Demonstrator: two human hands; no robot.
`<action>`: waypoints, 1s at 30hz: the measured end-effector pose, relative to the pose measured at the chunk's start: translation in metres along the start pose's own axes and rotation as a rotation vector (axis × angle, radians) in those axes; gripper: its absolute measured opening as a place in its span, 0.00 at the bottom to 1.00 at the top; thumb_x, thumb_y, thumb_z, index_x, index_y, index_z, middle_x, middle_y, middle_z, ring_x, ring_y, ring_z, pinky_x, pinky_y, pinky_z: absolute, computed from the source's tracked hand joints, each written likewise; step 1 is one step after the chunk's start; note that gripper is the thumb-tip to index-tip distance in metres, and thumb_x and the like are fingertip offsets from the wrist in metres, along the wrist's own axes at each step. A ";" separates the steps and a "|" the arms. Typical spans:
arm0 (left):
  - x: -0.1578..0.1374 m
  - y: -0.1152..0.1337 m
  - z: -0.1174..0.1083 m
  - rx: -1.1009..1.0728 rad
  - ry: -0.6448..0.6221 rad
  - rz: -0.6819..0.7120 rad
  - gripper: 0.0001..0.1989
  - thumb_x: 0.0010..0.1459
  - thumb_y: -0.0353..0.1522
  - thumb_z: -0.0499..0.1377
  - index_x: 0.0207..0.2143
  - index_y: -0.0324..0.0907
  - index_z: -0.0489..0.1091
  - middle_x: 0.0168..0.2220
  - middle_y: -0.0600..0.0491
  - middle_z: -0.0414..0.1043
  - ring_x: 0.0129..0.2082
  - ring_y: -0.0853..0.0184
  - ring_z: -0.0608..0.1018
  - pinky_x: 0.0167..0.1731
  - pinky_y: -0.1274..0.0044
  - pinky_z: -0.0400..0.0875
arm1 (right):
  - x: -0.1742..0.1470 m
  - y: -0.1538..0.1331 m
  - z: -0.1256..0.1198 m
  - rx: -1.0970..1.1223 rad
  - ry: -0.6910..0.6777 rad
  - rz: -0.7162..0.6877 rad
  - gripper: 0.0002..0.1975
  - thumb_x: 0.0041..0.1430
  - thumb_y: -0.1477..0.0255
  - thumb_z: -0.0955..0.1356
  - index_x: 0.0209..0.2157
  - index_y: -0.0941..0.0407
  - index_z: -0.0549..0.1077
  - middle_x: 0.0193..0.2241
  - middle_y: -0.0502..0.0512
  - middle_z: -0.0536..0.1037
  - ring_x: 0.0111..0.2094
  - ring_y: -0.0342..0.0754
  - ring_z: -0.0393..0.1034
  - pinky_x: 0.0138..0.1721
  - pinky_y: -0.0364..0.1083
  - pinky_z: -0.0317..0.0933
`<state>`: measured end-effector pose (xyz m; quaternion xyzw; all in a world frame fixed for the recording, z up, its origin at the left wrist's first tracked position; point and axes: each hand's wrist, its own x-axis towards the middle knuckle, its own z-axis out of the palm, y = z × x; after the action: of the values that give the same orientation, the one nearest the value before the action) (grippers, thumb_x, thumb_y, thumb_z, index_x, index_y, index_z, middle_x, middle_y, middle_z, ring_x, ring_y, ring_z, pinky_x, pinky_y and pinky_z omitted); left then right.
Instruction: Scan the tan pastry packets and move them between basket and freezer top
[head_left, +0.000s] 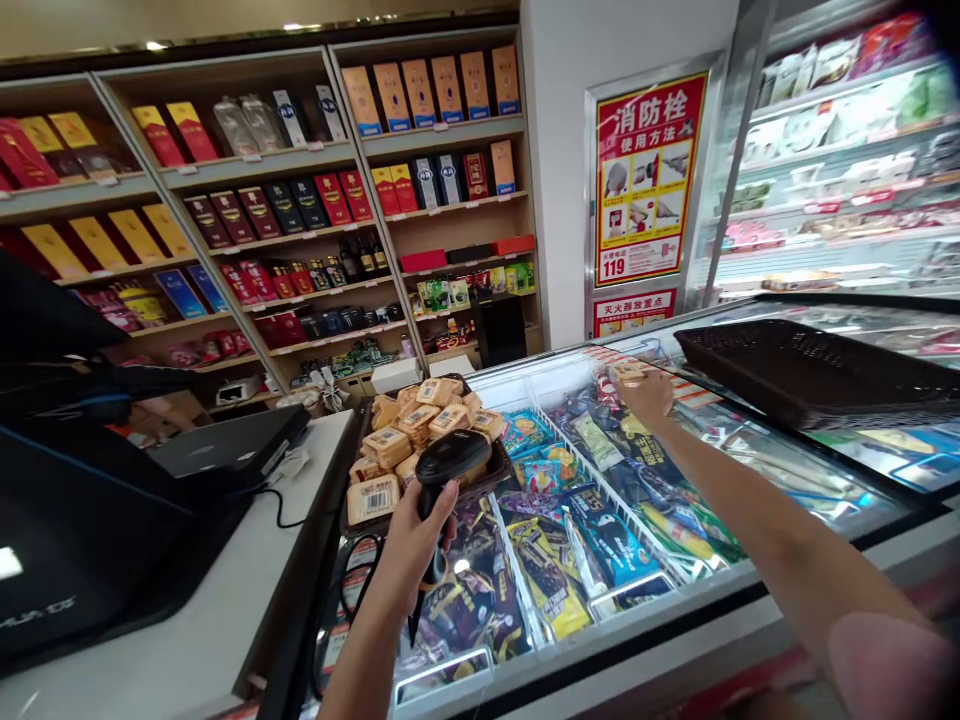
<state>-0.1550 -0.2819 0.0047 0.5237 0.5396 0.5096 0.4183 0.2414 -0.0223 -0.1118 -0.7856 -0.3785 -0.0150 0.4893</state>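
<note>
A white counter (247, 585) stood close by on the left, bearing a black machine (90, 530) and, behind it, a flat black box (232, 440). The left hand (421, 530) had its fingers wrapped round the handle of a black scanner (454, 455), its head up in front of the packs (416, 420). Below spread the freezer (600, 625), lit inside, with wire dividers (517, 570) between bright wrapped goods (551, 590).

The packs, tan and many with barcode labels, lay heaped in a dark tray (501, 465) over the freezer's left end, beside the counter. Farther off, the right arm stretched across the freezer; the right hand (651, 398) held one tan pack (626, 373) near the far edge, its fingers drawn in on it, though their exact grip could not be told. To its right a black basket (817, 375) sat on the freezer's top.

Beyond stood shelves (457, 232) of boxes and bottles, a red poster (649, 180) and a stocked cooler (739, 150).
</note>
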 end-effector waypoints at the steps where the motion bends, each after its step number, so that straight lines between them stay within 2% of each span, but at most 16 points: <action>1: -0.001 -0.002 -0.002 -0.001 0.012 -0.011 0.24 0.50 0.53 0.64 0.33 0.42 0.65 0.17 0.63 0.60 0.16 0.75 0.63 0.17 0.83 0.57 | -0.011 -0.004 -0.004 0.023 -0.010 -0.058 0.32 0.47 0.54 0.71 0.48 0.64 0.71 0.49 0.77 0.74 0.53 0.67 0.66 0.54 0.61 0.59; 4: -0.002 -0.006 -0.005 -0.008 0.024 -0.024 0.25 0.48 0.54 0.65 0.31 0.43 0.64 0.17 0.63 0.60 0.15 0.74 0.63 0.16 0.82 0.58 | -0.057 -0.024 -0.026 0.135 -0.093 -0.330 0.31 0.45 0.53 0.71 0.45 0.60 0.72 0.44 0.68 0.76 0.46 0.62 0.69 0.49 0.57 0.64; 7: -0.007 -0.007 -0.007 -0.001 0.001 0.012 0.26 0.47 0.54 0.66 0.32 0.43 0.65 0.18 0.62 0.61 0.16 0.74 0.65 0.16 0.82 0.60 | -0.116 -0.048 -0.062 0.284 -0.107 -0.614 0.29 0.46 0.57 0.72 0.47 0.59 0.71 0.41 0.64 0.76 0.41 0.58 0.71 0.44 0.55 0.67; 10: -0.016 -0.007 -0.009 0.034 -0.045 0.021 0.26 0.47 0.53 0.66 0.34 0.42 0.66 0.19 0.62 0.62 0.16 0.73 0.66 0.17 0.80 0.62 | -0.172 -0.071 -0.101 0.379 -0.129 -0.851 0.26 0.49 0.63 0.72 0.49 0.57 0.70 0.41 0.61 0.76 0.42 0.56 0.71 0.43 0.54 0.69; 13: -0.027 -0.006 -0.011 0.063 -0.086 0.045 0.25 0.49 0.52 0.66 0.36 0.42 0.67 0.19 0.62 0.62 0.16 0.73 0.66 0.18 0.80 0.62 | -0.212 -0.087 -0.128 0.392 -0.158 -1.008 0.24 0.51 0.68 0.72 0.51 0.55 0.69 0.42 0.60 0.77 0.44 0.57 0.71 0.46 0.56 0.68; 15: -0.032 -0.004 -0.013 0.070 -0.101 0.066 0.25 0.49 0.52 0.65 0.38 0.42 0.68 0.20 0.62 0.62 0.17 0.73 0.66 0.18 0.80 0.63 | -0.228 -0.092 -0.137 0.391 -0.171 -1.050 0.25 0.51 0.69 0.71 0.52 0.55 0.69 0.43 0.60 0.77 0.45 0.58 0.72 0.48 0.58 0.68; 19: -0.038 -0.003 -0.015 0.089 -0.103 0.069 0.25 0.49 0.52 0.65 0.38 0.42 0.70 0.21 0.61 0.61 0.17 0.71 0.68 0.19 0.78 0.64 | -0.243 -0.093 -0.138 0.420 -0.177 -1.051 0.27 0.50 0.69 0.72 0.53 0.54 0.68 0.45 0.60 0.77 0.47 0.58 0.71 0.49 0.58 0.68; 30: -0.033 -0.003 -0.011 0.071 -0.105 0.083 0.23 0.49 0.52 0.65 0.36 0.42 0.71 0.21 0.60 0.61 0.17 0.71 0.68 0.19 0.78 0.65 | -0.249 -0.097 -0.136 0.441 -0.159 -1.033 0.25 0.50 0.70 0.72 0.52 0.54 0.68 0.43 0.59 0.77 0.45 0.58 0.72 0.46 0.57 0.69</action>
<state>-0.1630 -0.3155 0.0001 0.5859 0.5127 0.4788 0.4057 0.0520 -0.2505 -0.0657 -0.3763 -0.7435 -0.1139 0.5409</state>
